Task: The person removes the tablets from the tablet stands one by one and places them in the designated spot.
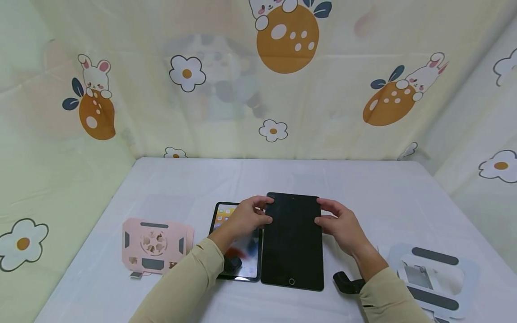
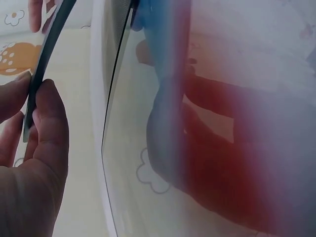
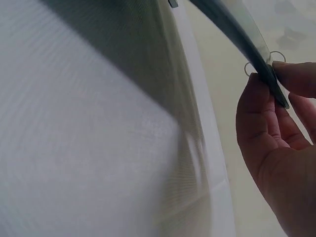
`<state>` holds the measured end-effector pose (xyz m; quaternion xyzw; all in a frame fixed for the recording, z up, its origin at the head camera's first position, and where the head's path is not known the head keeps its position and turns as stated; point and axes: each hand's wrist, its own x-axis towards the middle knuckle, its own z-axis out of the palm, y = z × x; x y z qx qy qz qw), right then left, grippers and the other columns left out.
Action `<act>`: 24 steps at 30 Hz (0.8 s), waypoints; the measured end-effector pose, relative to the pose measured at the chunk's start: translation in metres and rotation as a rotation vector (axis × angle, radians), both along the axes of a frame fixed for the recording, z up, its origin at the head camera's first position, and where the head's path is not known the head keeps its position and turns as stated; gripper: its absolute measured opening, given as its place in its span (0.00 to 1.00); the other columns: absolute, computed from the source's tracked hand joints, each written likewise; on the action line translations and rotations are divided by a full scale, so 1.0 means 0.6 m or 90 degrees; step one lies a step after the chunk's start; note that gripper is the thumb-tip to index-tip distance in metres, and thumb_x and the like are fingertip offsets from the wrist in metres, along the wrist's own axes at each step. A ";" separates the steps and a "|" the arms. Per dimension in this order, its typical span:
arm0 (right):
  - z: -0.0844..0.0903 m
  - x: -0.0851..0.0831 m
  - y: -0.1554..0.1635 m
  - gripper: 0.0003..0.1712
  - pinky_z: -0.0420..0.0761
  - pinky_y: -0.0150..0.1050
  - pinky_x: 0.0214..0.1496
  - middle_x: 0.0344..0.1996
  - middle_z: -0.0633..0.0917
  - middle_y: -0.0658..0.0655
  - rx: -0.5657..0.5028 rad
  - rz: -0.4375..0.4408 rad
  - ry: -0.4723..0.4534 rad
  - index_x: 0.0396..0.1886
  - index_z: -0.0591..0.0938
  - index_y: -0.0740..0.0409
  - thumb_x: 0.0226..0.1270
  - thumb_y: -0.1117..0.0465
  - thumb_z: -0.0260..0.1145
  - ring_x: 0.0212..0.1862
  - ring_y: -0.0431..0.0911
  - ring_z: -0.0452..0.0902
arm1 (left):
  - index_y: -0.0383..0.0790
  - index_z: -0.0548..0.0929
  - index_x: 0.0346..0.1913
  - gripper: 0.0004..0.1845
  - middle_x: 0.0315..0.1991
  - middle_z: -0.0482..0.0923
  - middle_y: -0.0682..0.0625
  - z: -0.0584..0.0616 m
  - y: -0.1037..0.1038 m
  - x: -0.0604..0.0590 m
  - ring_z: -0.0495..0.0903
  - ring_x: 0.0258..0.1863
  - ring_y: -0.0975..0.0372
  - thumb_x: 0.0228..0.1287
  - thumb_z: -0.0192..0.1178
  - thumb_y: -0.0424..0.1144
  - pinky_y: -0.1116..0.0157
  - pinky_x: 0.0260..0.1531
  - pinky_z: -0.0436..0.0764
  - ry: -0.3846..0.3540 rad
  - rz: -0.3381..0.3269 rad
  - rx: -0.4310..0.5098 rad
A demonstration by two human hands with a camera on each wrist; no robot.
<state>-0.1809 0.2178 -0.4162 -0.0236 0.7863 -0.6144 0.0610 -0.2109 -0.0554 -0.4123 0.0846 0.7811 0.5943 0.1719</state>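
A black tablet (image 1: pixel 292 242) with a dark screen sits in the middle of the white table (image 1: pixel 363 188), home button toward me. My left hand (image 1: pixel 255 213) pinches its far left edge and my right hand (image 1: pixel 326 212) pinches its far right edge. In the left wrist view, thumb and fingers (image 2: pixel 47 106) clamp the thin tablet edge (image 2: pixel 49 54), which stands off the table. The right wrist view shows the same edge (image 3: pixel 237 29) raised, gripped by the right hand (image 3: pixel 270 91). A second tablet (image 1: pixel 242 255) with a lit screen lies flat just left of it, partly under my left forearm.
A pink folding stand (image 1: pixel 155 244) lies flat at the left of the table. A white and grey stand (image 1: pixel 434 278) lies at the front right. A small black object (image 1: pixel 345 283) sits by my right wrist. Patterned cloth walls enclose the table on three sides.
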 end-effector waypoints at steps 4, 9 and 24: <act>0.001 0.004 0.000 0.33 0.81 0.33 0.50 0.68 0.68 0.67 0.006 -0.004 0.003 0.73 0.66 0.62 0.71 0.64 0.65 0.55 0.51 0.80 | 0.46 0.79 0.62 0.24 0.54 0.75 0.48 0.000 -0.001 0.001 0.80 0.43 0.57 0.64 0.67 0.31 0.60 0.44 0.83 -0.003 0.002 -0.004; 0.000 0.007 0.002 0.37 0.79 0.30 0.51 0.68 0.68 0.65 0.011 -0.012 0.001 0.75 0.65 0.60 0.70 0.60 0.67 0.57 0.50 0.80 | 0.47 0.79 0.62 0.23 0.57 0.76 0.49 0.000 -0.003 0.000 0.78 0.48 0.56 0.65 0.68 0.35 0.58 0.48 0.82 -0.005 0.010 -0.014; 0.002 0.017 -0.002 0.39 0.77 0.28 0.54 0.68 0.70 0.69 0.011 -0.017 0.014 0.77 0.60 0.62 0.71 0.62 0.66 0.66 0.62 0.70 | 0.48 0.79 0.64 0.25 0.65 0.75 0.50 0.014 -0.012 0.006 0.74 0.63 0.53 0.65 0.68 0.40 0.52 0.58 0.76 0.001 0.003 -0.060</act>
